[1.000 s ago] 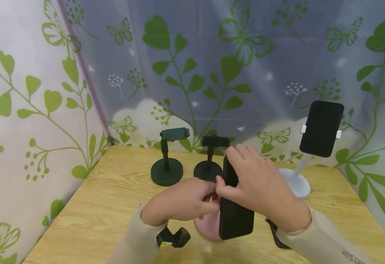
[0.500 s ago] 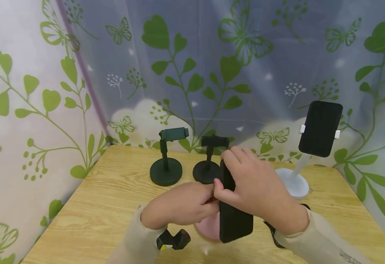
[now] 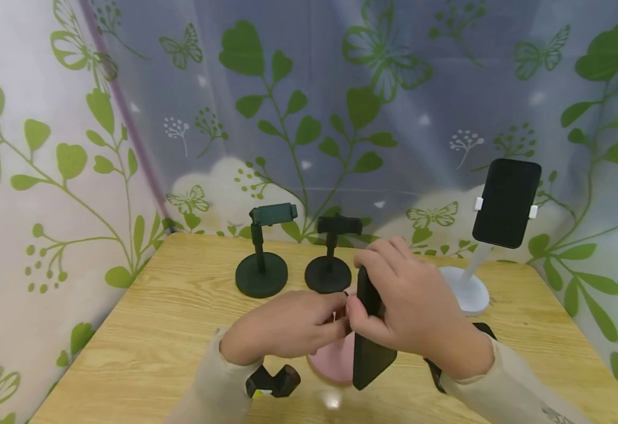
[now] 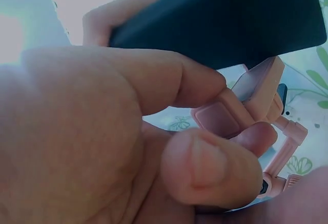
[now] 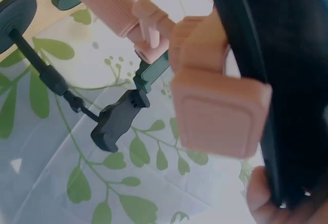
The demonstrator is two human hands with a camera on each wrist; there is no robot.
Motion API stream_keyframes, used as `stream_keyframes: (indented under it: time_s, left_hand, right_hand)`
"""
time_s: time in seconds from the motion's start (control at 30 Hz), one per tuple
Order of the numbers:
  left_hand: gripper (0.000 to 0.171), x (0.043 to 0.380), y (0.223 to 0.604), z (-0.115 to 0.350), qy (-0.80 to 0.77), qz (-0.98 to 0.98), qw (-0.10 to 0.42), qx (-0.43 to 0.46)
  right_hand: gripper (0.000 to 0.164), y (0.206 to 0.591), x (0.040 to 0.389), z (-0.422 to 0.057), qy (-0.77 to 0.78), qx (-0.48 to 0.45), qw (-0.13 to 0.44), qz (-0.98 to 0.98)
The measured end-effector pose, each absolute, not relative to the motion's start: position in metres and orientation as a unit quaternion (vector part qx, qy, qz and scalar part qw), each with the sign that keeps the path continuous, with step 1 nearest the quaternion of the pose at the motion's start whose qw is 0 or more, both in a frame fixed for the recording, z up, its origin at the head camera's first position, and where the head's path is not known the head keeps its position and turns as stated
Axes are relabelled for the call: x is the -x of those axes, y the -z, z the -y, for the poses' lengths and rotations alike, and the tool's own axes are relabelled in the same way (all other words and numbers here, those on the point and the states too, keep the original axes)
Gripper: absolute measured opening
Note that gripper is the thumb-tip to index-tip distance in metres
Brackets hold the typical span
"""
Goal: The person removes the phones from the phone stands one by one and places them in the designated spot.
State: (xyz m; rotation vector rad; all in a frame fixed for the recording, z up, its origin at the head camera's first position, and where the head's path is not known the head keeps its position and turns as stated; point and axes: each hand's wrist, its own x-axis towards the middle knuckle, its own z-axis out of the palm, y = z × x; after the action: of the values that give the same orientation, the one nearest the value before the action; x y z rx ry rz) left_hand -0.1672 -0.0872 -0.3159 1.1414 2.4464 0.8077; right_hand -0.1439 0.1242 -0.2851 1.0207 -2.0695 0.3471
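My right hand (image 3: 412, 303) grips a black phone (image 3: 371, 353), which stands nearly edge-on in the head view, tilted beside the pink phone stand (image 3: 335, 360). The pink clamp (image 5: 220, 114) of that stand lies close against the phone in the right wrist view. Curled fingers of my left hand (image 3: 288, 325) are at the clamp, left of the phone. In the left wrist view an index fingertip (image 4: 212, 86) touches the clamp (image 4: 218, 119), another finger lies below it, and the thumb is in front. Hands and phone hide most of the stand's upper part in the head view.
Behind my hands stand a dark green phone stand (image 3: 261, 274) and a black phone stand (image 3: 328, 274). At the back right, a white phone stand (image 3: 468, 291) holds another phone (image 3: 507, 203) upright. A printed curtain (image 3: 309, 118) closes off the table's (image 3: 182, 330) far side.
The phone has turned in my right hand, so more of its edge and less of its face shows. My left hand stays at the pink stand. The head view has shifted slightly right.
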Motion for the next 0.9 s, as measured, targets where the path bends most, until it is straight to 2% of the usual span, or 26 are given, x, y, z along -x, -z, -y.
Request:
stream_keyframes:
  time_s: [0.3,0.47,0.67,0.9]
  left_hand:
    - [0.029,0.166,0.316,0.085,-0.281,-0.865,0.164,-0.383]
    - [0.031,0.165,0.316,0.086,-0.272,-0.867,0.152,-0.390]
    - [0.033,0.165,0.315,0.086,-0.283,-0.862,0.170,-0.384]
    - [0.033,0.165,0.313,0.086,-0.287,-0.861,0.184,-0.378]
  right_hand:
    - [0.047,0.283,0.140,-0.142,-0.197,-0.433,0.574,0.666]
    - [0.048,0.281,0.139,-0.150,-0.251,-0.442,0.641,0.575]
    - [0.047,0.286,0.133,-0.177,-0.283,-0.395,0.681,0.548]
    - [0.054,0.307,0.133,-0.238,-0.222,-0.337,0.677,0.615]
